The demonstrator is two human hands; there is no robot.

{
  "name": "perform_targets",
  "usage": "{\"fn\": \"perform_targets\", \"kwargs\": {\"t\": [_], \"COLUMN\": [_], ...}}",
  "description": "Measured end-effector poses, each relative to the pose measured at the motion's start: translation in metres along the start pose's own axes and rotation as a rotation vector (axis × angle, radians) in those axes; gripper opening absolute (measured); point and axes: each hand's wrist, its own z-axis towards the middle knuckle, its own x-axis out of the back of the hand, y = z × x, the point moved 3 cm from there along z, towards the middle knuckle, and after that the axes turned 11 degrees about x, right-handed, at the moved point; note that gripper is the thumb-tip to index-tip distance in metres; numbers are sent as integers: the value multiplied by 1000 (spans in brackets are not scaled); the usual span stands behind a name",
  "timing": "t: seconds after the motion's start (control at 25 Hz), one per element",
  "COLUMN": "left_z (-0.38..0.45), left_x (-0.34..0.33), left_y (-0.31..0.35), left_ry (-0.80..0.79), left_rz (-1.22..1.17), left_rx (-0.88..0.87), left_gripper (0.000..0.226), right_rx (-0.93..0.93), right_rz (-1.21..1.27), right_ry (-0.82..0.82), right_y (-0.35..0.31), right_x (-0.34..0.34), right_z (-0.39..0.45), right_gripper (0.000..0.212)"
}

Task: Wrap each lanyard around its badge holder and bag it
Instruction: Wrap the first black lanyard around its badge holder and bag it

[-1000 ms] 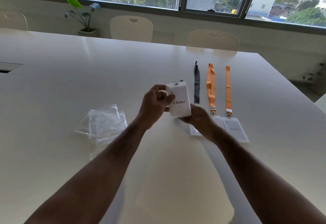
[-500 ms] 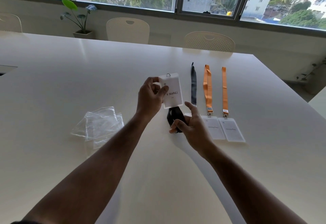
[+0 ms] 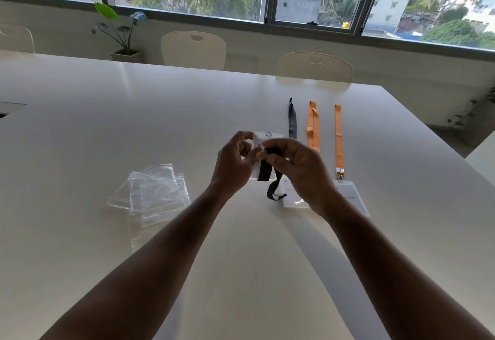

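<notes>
Left hand [image 3: 233,163] grips badge holder [image 3: 263,140] mid-frame; right hand [image 3: 297,168] pinches black lanyard [image 3: 266,169] across it. Wrapping step underway; next, wind the hanging loop round, then bags [image 3: 152,195] at left.

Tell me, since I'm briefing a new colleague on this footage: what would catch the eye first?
At the table's middle, the left hand holds up a white badge holder while the right hand pinches its black lanyard across it. To the right lie two orange lanyards and a dark one; clear bags sit left.
</notes>
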Motion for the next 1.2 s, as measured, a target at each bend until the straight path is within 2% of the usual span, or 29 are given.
{"fn": "perform_targets", "kwargs": {"t": [0.28,0.48,0.6,0.76,0.92,1.08,1.2], "left_z": [-8,-14,-13,-14,-14,-13,-12], "left_x": [-3,1,4,5,7,8,9], "left_y": [-3,4,7,9,10,13,16], "left_ry": [-81,-136,-123,-118,-113,-107,-107], "left_rz": [-1,-123,-150,-175,-193,-247,-301], "left_rx": [28,10,-7,9,14,39,48], "left_gripper": [22,15,15,15,13,14,16], "right_rx": [143,33,-18,-111,-162,-162,-166], "right_rz": [-193,32,47,245,398,452,347], "right_ry": [-75,-101,-82,-46,-54,-85,-110], "right_y": [8,24,35,48,50,52,52], "right_x": [17,24,25,20,16,10,2], "right_z": [27,44,44,33,24,20,16], "right_gripper": [41,42,48,52,47,39,38]}}
